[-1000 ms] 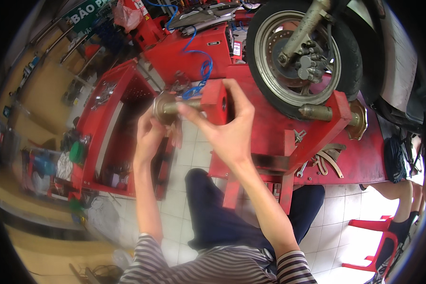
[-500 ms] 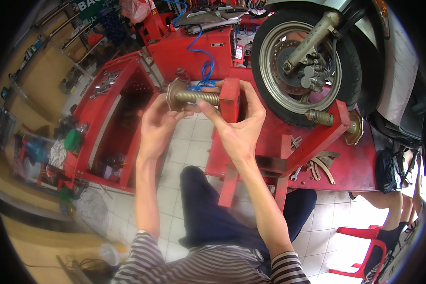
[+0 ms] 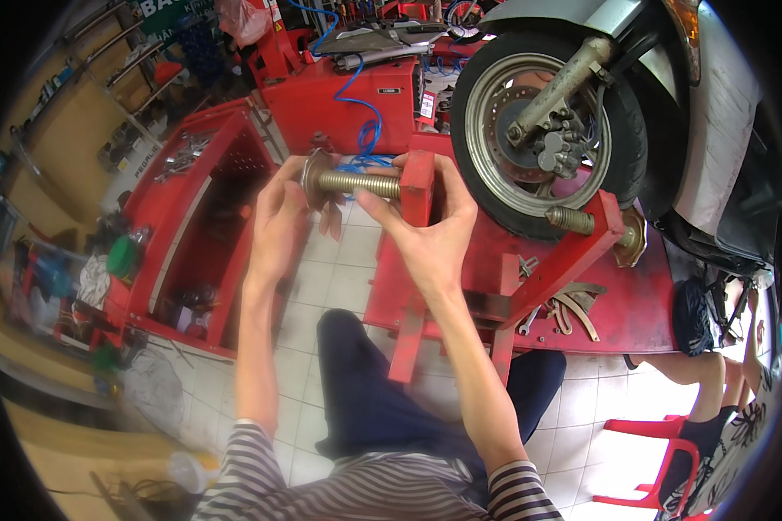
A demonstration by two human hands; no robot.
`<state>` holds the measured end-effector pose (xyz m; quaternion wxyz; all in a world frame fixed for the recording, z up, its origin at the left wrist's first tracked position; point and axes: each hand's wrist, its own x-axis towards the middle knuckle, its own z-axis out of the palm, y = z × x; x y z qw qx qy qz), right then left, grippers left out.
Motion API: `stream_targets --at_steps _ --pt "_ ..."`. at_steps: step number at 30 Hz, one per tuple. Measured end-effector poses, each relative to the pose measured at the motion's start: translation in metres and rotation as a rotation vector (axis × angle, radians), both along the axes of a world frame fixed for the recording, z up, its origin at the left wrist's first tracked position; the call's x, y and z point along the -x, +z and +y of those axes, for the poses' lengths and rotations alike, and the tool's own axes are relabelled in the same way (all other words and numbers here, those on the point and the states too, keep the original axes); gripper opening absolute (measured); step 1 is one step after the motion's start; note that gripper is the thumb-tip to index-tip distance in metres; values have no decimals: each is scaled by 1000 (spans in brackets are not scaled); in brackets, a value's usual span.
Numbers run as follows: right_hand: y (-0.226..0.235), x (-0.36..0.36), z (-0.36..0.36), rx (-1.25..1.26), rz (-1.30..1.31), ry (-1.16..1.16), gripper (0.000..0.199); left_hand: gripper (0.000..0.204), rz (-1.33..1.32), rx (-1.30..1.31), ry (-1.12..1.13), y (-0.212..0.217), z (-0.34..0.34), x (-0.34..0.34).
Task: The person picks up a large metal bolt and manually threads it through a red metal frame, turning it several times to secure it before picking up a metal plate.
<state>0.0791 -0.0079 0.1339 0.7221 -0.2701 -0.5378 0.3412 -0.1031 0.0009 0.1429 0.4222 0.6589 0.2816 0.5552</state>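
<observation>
1. While your left hand [image 3: 280, 208] gripped the wide head [image 3: 314, 176] of the threaded bolt [image 3: 361, 184], your right hand [image 3: 436, 230] clasped the red block [image 3: 417, 184], thumb [image 3: 377, 209] beside the thread.
2. From the left fingers [image 3: 332, 222], the bolt's long axis ran sideways, rightward, to meet the block.

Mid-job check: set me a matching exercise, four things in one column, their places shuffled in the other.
Things
1. left hand
2. right hand
3. thin blue coiled hose
4. silver open-ended metal wrench

Places
A. lying on the red metal platform
B. at the red rectangular metal block
C. at the round brass-coloured metal disc
D. draped across the red boxy metal cabinet

Pairs: 1-C; 2-B; 3-D; 4-A
</observation>
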Motion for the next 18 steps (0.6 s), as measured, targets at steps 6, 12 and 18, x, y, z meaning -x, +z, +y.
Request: stream_targets --at_steps 6,12,18 --pt "6 3 -7 63 39 0 43 79 14 -142 35 -11 3 -3" --pt "6 1 -5 10 -47 -55 40 76 -126 -90 -22 -9 4 0" --pt "2 0 4 -34 56 113 38 66 33 -9 3 8 0 3"
